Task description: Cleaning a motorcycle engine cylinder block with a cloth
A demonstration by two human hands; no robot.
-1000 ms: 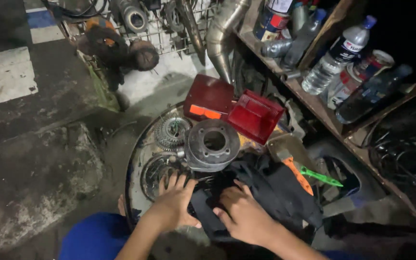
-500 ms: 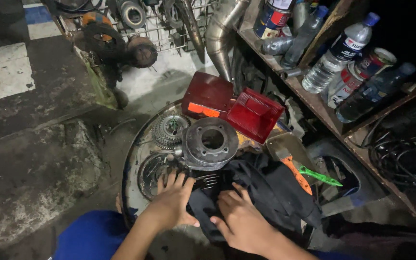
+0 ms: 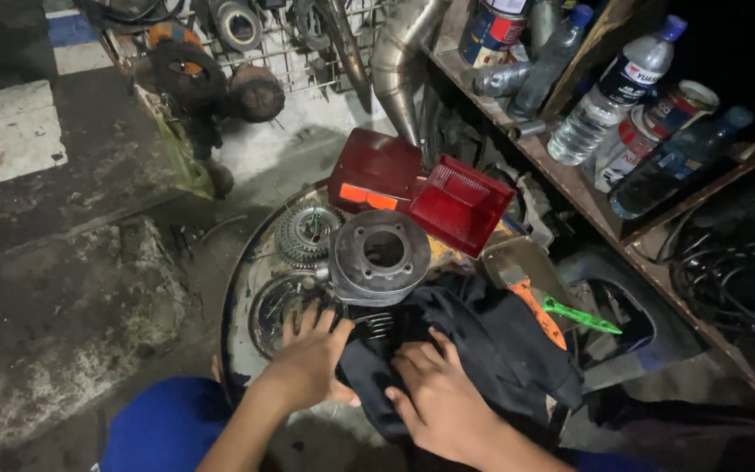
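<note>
My left hand lies fingers spread on the edge of a black cloth, just below a grey metal engine cylinder. My right hand presses flat on the same cloth beside it. A coil spring shows between the two hands and the cylinder. The cloth is bunched over parts in a round metal tray. What lies under the cloth is hidden.
A toothed sprocket and a round clutch part sit in the tray. Two red tail-light lenses lean behind the cylinder. An orange-handled tool and a green one lie right. A shelf with bottles and cans stands right; cables beneath.
Both hands have shifted only slightly on the black cloth; the view has drifted a little. Nothing was picked up or let go.
</note>
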